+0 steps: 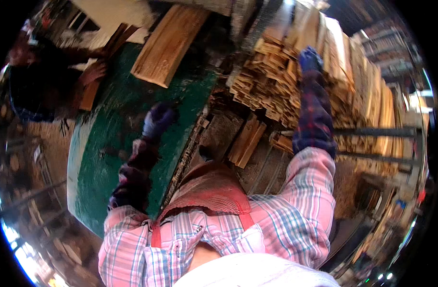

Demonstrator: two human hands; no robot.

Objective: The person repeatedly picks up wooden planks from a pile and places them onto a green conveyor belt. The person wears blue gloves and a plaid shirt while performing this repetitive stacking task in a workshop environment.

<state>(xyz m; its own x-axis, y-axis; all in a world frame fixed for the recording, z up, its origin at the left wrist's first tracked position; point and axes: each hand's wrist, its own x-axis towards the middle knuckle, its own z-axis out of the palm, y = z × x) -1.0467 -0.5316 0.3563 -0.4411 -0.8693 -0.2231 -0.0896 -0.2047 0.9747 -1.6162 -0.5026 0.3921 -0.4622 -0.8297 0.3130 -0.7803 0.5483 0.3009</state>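
My right hand [310, 60], in a blue glove, is stretched far out to the upper right. Its fingers look curled at the near end of a wooden board [305, 29] on top of a tall stack of boards [271, 79]. Over the green tabletop [125, 103] hangs my left hand [157, 120], also gloved. It is blurred and dark, so its fingers cannot be made out, and nothing shows clearly in it. A wide, pale wooden plank [170, 45] lies on the table's far part, beyond my left hand and apart from it.
Across the table at the left, a person in dark clothing has a hand [94, 71] by a narrow wood piece [89, 95]. Below the stack, short board pieces [247, 141] lie beside the table edge. Metal bars [377, 131] stick out at the right.
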